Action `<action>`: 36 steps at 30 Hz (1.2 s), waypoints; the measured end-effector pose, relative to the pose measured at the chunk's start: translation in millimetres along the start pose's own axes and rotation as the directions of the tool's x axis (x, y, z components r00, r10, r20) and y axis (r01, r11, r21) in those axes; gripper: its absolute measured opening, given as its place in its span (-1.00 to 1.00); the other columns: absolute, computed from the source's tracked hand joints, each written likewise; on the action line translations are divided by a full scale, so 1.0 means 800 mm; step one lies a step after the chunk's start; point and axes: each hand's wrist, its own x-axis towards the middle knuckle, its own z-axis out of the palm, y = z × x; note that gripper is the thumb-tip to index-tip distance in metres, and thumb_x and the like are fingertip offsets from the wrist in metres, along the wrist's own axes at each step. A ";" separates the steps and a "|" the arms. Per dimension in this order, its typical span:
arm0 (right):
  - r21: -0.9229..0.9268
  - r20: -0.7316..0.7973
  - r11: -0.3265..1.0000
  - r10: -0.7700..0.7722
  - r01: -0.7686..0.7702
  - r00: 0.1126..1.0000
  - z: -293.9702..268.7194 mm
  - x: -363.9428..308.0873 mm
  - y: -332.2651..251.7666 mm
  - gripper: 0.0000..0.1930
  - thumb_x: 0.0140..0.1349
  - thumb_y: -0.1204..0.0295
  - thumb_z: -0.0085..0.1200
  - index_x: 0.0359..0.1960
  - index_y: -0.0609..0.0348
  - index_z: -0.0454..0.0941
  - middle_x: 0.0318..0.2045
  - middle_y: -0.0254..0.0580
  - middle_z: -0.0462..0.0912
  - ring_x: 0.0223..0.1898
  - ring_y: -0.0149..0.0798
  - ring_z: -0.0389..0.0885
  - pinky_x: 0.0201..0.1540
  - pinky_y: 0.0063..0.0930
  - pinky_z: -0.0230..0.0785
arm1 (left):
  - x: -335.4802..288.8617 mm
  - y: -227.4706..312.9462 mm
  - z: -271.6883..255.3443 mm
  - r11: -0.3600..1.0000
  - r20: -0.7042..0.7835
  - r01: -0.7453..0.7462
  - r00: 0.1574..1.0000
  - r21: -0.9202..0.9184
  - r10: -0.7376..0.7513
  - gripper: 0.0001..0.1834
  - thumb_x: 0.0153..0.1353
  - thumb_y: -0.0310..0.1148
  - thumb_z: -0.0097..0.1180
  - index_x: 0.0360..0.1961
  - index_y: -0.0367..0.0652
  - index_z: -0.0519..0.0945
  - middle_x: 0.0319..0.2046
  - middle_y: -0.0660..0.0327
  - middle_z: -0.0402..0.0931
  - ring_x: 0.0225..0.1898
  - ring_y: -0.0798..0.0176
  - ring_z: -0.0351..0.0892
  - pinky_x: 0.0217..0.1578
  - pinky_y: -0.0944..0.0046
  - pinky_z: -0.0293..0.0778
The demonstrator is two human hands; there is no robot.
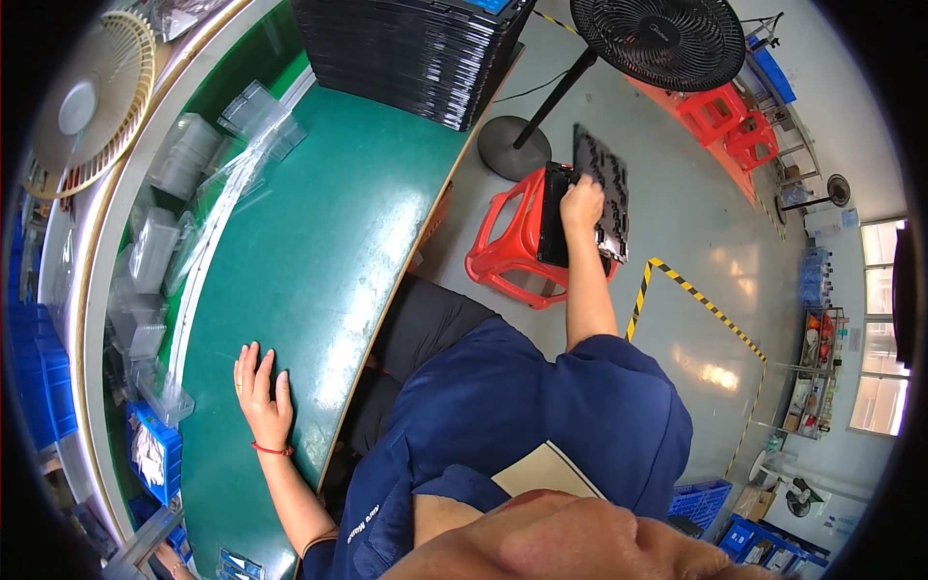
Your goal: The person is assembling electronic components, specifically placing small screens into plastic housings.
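My left hand (263, 391) lies on the green tabletop (300, 251), its fingers stretched out and nothing in it. Off to the right, my right arm reaches out to a red plastic stool (506, 253). There my right hand (582, 205) is closed on the edge of a black tray (601, 159), which stands tilted and has dark cut-out shapes across its face. Another flat black tray (552, 222) is on the stool beside it. The fingertips of my right hand are partly hidden and slightly blurred.
A tall stack of black trays (406, 58) stands at the table's far end. Behind the stool is a black floor fan (662, 39) on a round base. Clear plastic boxes (155, 246) and a blue bin (155, 449) line the table's left side. Yellow-black tape (701, 298) marks the floor.
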 end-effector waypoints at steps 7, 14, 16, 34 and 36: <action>-0.081 0.236 0.995 0.076 -0.059 0.969 0.139 -0.064 0.040 -0.80 0.16 0.38 0.09 -0.27 0.27 0.52 -0.24 0.08 0.56 -0.16 0.08 0.56 -0.16 -0.15 0.52 | -0.003 0.005 0.003 0.999 0.000 0.008 1.000 0.043 -0.008 -0.66 0.10 -0.48 0.11 -0.05 -0.27 0.57 0.15 -0.02 0.40 0.25 -0.11 0.29 0.27 -0.07 0.12; -0.100 0.352 0.981 0.192 -0.167 0.916 0.140 -0.057 0.042 -0.80 0.25 0.42 -0.07 -0.16 0.25 0.46 -0.19 0.14 0.56 -0.12 0.11 0.58 -0.14 -0.13 0.53 | 0.003 0.006 0.005 0.999 -0.010 0.016 1.000 0.044 -0.015 -0.68 0.12 -0.46 0.09 -0.06 -0.27 0.57 0.14 -0.03 0.41 0.24 -0.12 0.31 0.27 -0.08 0.12; -0.113 0.401 0.972 0.236 -0.207 0.885 0.144 -0.057 0.044 -0.79 0.27 0.41 -0.10 -0.15 0.23 0.46 -0.17 0.15 0.55 -0.11 0.12 0.58 -0.12 -0.13 0.52 | 0.005 0.006 0.004 0.999 -0.013 0.017 1.000 0.044 -0.017 -0.68 0.12 -0.46 0.09 -0.06 -0.27 0.57 0.14 -0.03 0.41 0.24 -0.11 0.31 0.27 -0.08 0.13; 0.933 -0.113 0.038 -0.913 0.357 0.392 -0.131 -0.030 -0.402 -0.46 0.00 0.18 0.34 -0.02 0.25 0.52 -0.19 -0.12 0.60 -0.33 -0.39 0.55 -0.28 -0.50 0.44 | 0.071 0.031 0.037 0.813 -0.089 0.304 0.914 -0.496 -0.396 -0.72 0.05 -0.30 0.27 -0.19 -0.12 0.66 -0.03 0.02 0.55 0.16 -0.03 0.39 0.21 -0.01 0.21; 0.672 -0.367 0.207 -0.741 0.711 0.563 -0.094 -0.038 -0.475 -0.07 -0.14 0.08 0.41 0.28 0.10 0.21 0.09 0.15 0.42 -0.04 -0.08 0.56 -0.02 -0.24 0.43 | 0.081 0.028 0.055 0.866 -0.144 0.228 0.936 -0.445 -0.320 -0.71 0.07 -0.30 0.26 -0.16 -0.13 0.65 -0.02 0.05 0.55 0.16 -0.01 0.40 0.25 -0.03 0.16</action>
